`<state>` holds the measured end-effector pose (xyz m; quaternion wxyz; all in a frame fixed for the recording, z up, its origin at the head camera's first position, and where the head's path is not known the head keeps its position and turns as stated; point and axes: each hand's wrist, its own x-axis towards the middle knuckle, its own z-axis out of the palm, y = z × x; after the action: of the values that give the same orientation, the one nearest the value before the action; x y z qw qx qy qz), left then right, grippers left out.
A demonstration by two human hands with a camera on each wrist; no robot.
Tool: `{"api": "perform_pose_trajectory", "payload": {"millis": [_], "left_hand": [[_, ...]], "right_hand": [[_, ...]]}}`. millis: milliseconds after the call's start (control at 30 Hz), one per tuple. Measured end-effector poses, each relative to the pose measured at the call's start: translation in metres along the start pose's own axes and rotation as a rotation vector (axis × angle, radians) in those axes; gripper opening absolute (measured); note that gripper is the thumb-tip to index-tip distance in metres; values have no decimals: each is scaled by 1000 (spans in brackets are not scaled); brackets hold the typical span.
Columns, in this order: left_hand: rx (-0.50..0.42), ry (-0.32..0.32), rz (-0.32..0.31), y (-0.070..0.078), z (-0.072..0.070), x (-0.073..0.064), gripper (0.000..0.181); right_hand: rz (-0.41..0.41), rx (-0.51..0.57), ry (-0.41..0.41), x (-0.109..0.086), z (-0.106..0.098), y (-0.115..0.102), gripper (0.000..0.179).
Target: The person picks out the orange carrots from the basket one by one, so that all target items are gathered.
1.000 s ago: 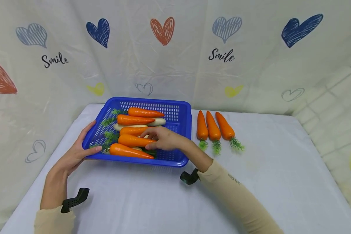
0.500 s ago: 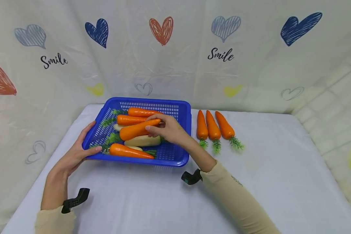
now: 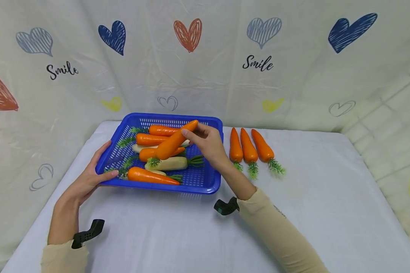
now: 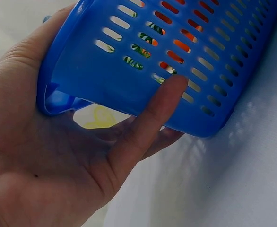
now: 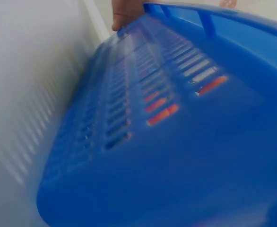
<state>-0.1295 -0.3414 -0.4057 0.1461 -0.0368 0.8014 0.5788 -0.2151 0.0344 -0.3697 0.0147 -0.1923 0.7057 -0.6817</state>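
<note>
The left hand (image 3: 89, 176) grips the near-left corner of the blue basket (image 3: 199, 178), its thumb pressed against the slotted outer wall in the left wrist view. The right hand (image 3: 207, 146) pinches a carrot (image 3: 172, 143) near its tip between thumb and fingers; the carrot tilts over the basket's middle, tip up to the right, leafy end down to the left. Half a second ago this carrot lay flatter and lower; now it is steeper, baring the carrot beneath (image 3: 147, 154) and the green stems (image 3: 195, 161) of a white radish (image 3: 169, 163). More carrots and pale radishes lie below and around it, while the basket floor shows along its right side. Faint print on the right sleeve (image 3: 281, 227) is too small to read. Just right of the basket, three loose carrots (image 3: 248, 146) lie in the same spots as before, tips toward the far edge of the desk (image 3: 314, 197). White cloth stretches right of them and in front of the basket. Behind, the hanging sheet (image 3: 218, 83) carries hearts and the word "Smile" twice, in black script at left (image 3: 62, 70) and right (image 3: 257, 63).
</note>
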Motion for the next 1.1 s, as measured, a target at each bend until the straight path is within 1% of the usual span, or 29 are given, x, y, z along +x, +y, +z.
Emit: {"api": "perform_pose_trajectory", "payload": {"millis": [100,233,367,567,700,833,933,1100], "left_hand": [[0,-2,0,0,0,-1,95],[-6,-4,0,-1,-2,-2,94],[-11,-4,0,-2,-2,-2,94],[-8,-5,2,-1,-1,-2,94],[-3,-6,7,2,-1,-1,93],[-1,-13,14,2,-1,0,93],[-9,-21,15,2,-2,0,93],[-21,-19,10,1,-2,0,92]], "right_hand": [[-21,44,33,1,-6,-1,25],[-49,118,44,3,-14,-4,27],[-67,162,61,4,-23,-7,31],[-71,166,87,4,-38,-12,40],[-96,155,118,4,-50,-14,46],[-95,139,151,3,-61,-14,45],[-81,147,166,2,-70,-14,43],[-81,155,191,0,-80,-13,42]]}}
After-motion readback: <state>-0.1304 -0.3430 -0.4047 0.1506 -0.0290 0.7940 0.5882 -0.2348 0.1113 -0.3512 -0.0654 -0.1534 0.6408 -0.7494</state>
